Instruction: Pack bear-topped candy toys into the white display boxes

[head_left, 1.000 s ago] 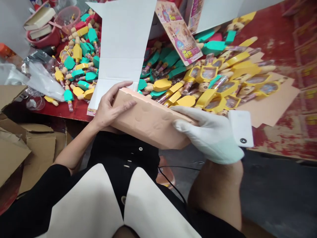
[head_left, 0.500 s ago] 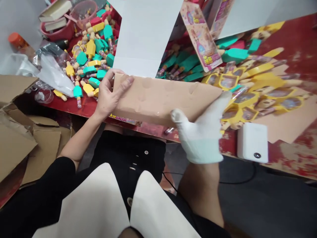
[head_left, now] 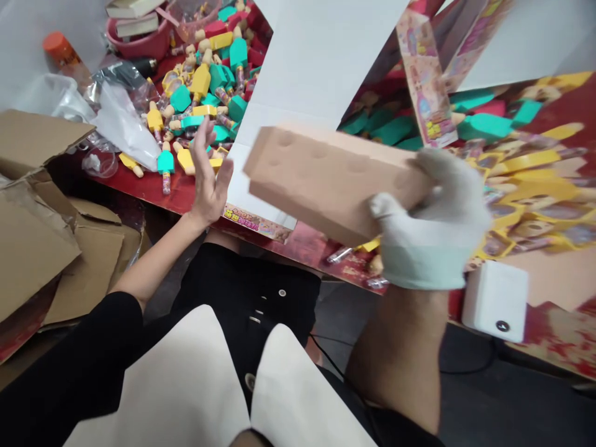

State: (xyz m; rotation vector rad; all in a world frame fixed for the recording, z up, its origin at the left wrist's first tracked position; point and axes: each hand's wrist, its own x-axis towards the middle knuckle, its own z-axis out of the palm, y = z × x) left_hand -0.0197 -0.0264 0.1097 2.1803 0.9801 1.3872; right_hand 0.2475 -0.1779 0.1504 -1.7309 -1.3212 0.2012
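A brown cardboard tray insert (head_left: 321, 177) with round dents in its face is tilted in the air. My right hand (head_left: 433, 211), in a white glove with a pale green cuff, grips its right end between thumb and fingers. My bare left hand (head_left: 208, 180) is off the insert, to its left, fingers apart and raised. Behind the insert a white display box (head_left: 321, 62) stands opened out on the table, its printed pink edge (head_left: 258, 225) showing at the front. The far side of the insert is hidden.
Green, yellow and red popsicle-shaped toys (head_left: 200, 81) pile up at the left; more yellow ones (head_left: 526, 186) lie at the right. A white device (head_left: 496, 301) sits by the table's front edge. Torn cardboard boxes (head_left: 37, 236) stand left. A pink basket (head_left: 139, 40) is behind.
My left hand has let go of the cardboard insert and opened. My right hand has carried the insert rightward and tilted it. The view has shifted somewhat.
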